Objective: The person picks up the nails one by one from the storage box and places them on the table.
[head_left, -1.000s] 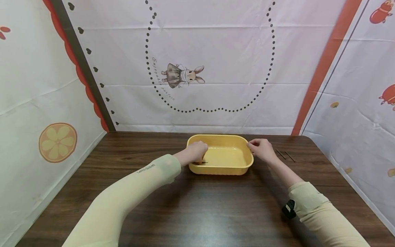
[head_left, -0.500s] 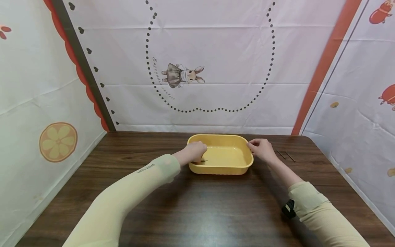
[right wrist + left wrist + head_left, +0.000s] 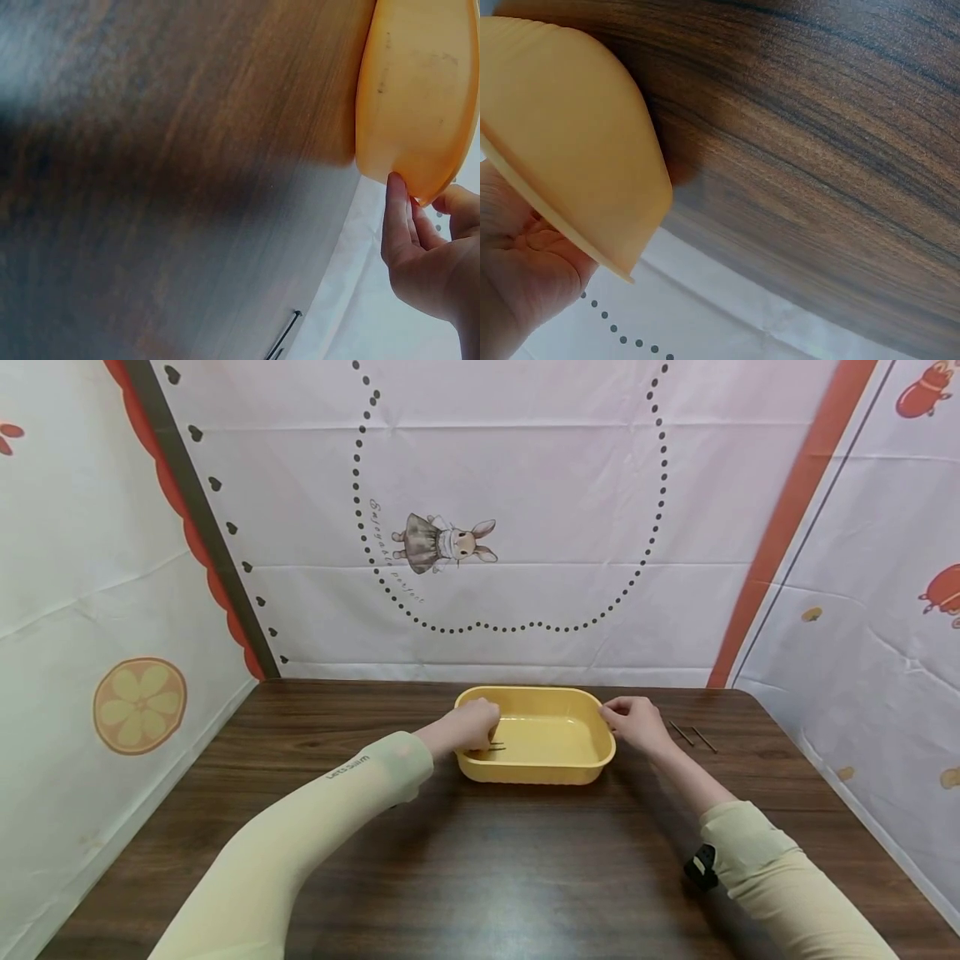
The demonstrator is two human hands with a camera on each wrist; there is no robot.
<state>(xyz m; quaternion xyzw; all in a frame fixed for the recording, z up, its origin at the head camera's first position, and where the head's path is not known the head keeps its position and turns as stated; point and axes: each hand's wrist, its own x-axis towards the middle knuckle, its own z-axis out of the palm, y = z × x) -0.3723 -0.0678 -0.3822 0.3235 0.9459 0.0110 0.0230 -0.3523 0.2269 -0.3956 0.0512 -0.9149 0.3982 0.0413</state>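
Observation:
A yellow plastic basin (image 3: 551, 772) stands on the table. My left hand (image 3: 471, 723) reaches over its left end, fingers pointing down inside. Two thin dark nails (image 3: 498, 748) show beside those fingers; whether the hand grips either is hidden. In the left wrist view, the basin wall (image 3: 577, 135) covers the fingertips of the left hand (image 3: 532, 270). My right hand (image 3: 636, 723) pinches the basin's right rim, its thumb over the edge and its fingers against the outer wall, as the right wrist view shows of the right hand (image 3: 431, 255).
Two long nails, a left nail (image 3: 682, 732) and a right nail (image 3: 705, 740), lie on the dark wooden table (image 3: 480, 877) right of the right hand. A printed white cloth (image 3: 570, 527) hangs behind the table and along both sides.
My left hand has shifted slightly left inside the basin. Two nails now show beside its fingers, where one dark strip was seen before. The right hand and basin have stayed put.

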